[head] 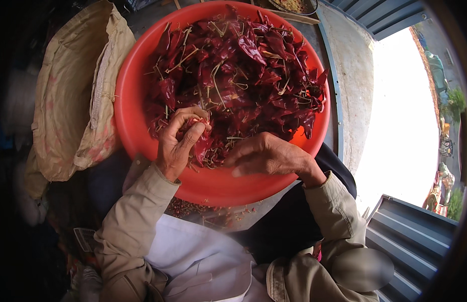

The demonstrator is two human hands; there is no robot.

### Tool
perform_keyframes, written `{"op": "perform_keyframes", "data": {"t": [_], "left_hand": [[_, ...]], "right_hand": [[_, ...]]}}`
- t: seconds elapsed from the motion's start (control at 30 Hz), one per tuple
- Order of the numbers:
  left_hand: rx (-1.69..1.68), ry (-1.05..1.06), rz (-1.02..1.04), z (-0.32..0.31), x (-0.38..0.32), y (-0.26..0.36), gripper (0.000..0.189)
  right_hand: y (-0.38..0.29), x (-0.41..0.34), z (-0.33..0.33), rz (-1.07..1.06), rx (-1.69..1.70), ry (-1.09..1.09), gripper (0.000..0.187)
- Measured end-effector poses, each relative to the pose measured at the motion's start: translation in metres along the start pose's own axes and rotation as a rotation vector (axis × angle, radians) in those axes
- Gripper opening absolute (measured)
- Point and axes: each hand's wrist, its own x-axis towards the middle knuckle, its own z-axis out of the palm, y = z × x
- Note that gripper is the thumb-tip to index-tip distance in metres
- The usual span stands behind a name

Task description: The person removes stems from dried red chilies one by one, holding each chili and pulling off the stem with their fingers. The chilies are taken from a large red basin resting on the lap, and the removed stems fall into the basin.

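Note:
A large red plastic basin (pixel 218 185) stands before me, heaped with dried red chili peppers (pixel 226 71), many with pale stems. Over its near left part, my left hand (pixel 182 139) pinches a dried chili pepper (pixel 193 121) between thumb and fingers; a torn edge with pale bits shows at the fingertips. My right hand (pixel 273 155) is above the near right part of the basin, back upward, its fingertips blurred by motion. Nothing shows between its thumb and fingers. Small broken stems and scraps (pixel 214 156) lie between the two hands.
An open-mouthed tan cloth sack (pixel 71 90) stands against the basin's left side. Chili scraps and seeds (pixel 207 213) litter the floor below the near rim. On the right are a metal threshold (pixel 333 90), a bright concrete strip and ribbed blue metal panels (pixel 411 241). A pan (pixel 293 5) sits beyond the basin.

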Motion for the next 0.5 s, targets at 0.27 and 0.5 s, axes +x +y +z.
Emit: {"op": "perform_keyframes", "data": {"t": [0.27, 0.5], "left_hand": [[-0.143, -0.133, -0.193, 0.003, -0.007, 0.001, 0.025], [-0.093, -0.159, -0.267, 0.004, -0.010, -0.006, 0.026]], "right_hand": [[0.038, 0.006, -0.041, 0.204, -0.503, 0.970, 0.024], [0.063, 0.026, -0.056, 0.278, -0.766, 0.952, 0.031]]}}
